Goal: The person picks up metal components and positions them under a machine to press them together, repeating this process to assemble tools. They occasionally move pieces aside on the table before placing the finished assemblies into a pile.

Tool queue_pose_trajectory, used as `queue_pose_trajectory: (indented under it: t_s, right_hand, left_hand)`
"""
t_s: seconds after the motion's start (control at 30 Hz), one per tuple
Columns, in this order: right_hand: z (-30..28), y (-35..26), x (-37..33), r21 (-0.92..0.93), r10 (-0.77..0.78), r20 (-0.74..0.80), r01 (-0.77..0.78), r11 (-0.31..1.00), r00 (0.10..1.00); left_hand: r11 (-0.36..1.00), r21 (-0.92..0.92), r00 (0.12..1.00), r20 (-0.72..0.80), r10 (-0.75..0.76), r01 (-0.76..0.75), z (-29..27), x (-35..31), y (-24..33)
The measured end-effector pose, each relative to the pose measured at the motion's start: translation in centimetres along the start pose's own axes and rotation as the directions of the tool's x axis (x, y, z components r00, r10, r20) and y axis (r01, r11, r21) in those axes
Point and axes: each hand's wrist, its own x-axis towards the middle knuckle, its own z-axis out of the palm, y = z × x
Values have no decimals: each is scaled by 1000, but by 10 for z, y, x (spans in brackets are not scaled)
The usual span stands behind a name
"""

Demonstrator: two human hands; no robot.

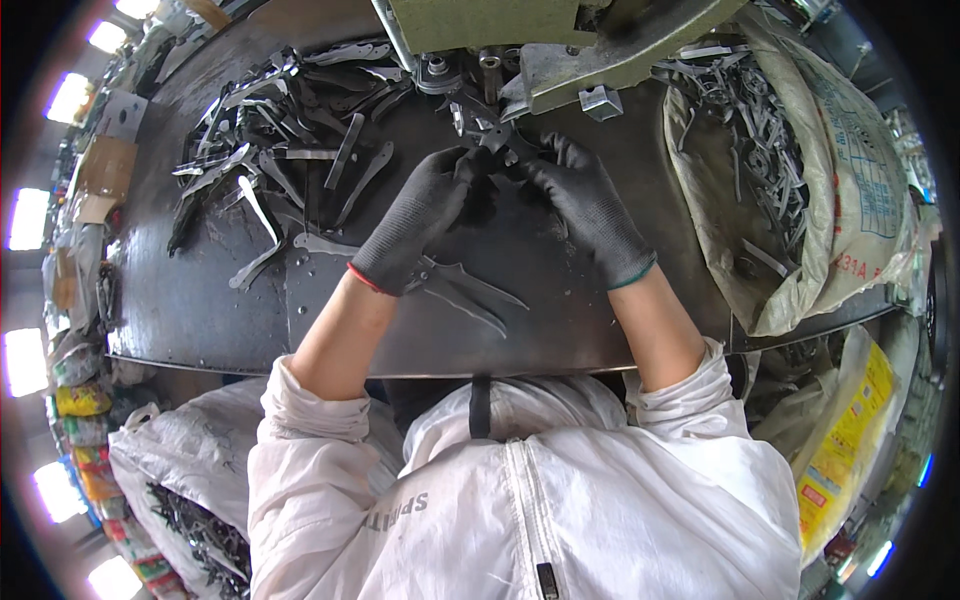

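Both my hands wear black knit gloves and meet under the machine head at the far middle of the table. My left hand (428,200) is closed, its fingertips pinching a flat dark metal part (494,138). My right hand (590,198) closes on the same part from the other side. The part sits close to the machine's lower tooling (440,78), and I cannot tell whether it touches it. Fingers hide much of its outline. Two curved metal handle pieces (465,290) lie on the table near my left wrist.
A heap of curved metal handle pieces (285,125) spreads over the table's left side. The green machine (480,22) overhangs the back. At right, an open woven sack (850,190) holds many small metal strips (770,150). Another white sack (190,450) of metal pieces stands below the table's left edge.
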Motion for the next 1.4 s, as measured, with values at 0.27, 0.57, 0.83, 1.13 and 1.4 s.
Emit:
queue_pose_trajectory:
  t_s: [0.27, 0.57, 0.83, 1.13, 1.4]
  right_hand:
    - [5, -15, -9, -74, -34, 16, 35, 997, 999]
    - [5, -20, 4, -121, -22, 46, 27, 992, 999]
    - [8, -13, 5, -123, -34, 46, 40, 992, 998]
    - [14, -17, 6, -77, -27, 35, 29, 997, 999]
    - [9, -17, 6, -116, -24, 80, 33, 993, 996]
  left_hand:
    - [996, -81, 1000, 9, 30, -29, 3, -4, -2]
    - [999, 1, 999, 16, 37, -37, 0, -3, 20]
    - [999, 3, 999, 14, 50, -50, -3, -6, 16]
    - [997, -49, 997, 45, 64, -62, -7, 6, 0]
    - [993, -8, 991, 64, 119, -118, -17, 6, -6]
